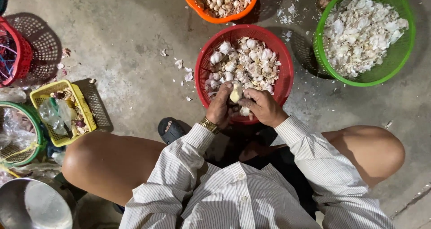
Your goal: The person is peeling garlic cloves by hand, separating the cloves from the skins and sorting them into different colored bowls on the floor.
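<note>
Pale, papery garlic bulb (pixel 235 93) gripped by left hand (pixel 220 110) and right hand (pixel 262 106), over red basket (pixel 287 83)

Open concrete floor (pixel 130 44) left of the red basket (pixel 283 71), dotted with loose skins. Hemmed behind by the orange basket (pixel 191 2), right by the green basket (pixel 406 44), seemingly just apart.

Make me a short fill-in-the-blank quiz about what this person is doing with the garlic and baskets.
1. Both hands, left hand and right hand, hold a garlic bulb over the ____ basket.
2. The green basket holds loose garlic ____.
3. A gold wristwatch sits on the ____ wrist.

Missing words: red; skins; left
</note>
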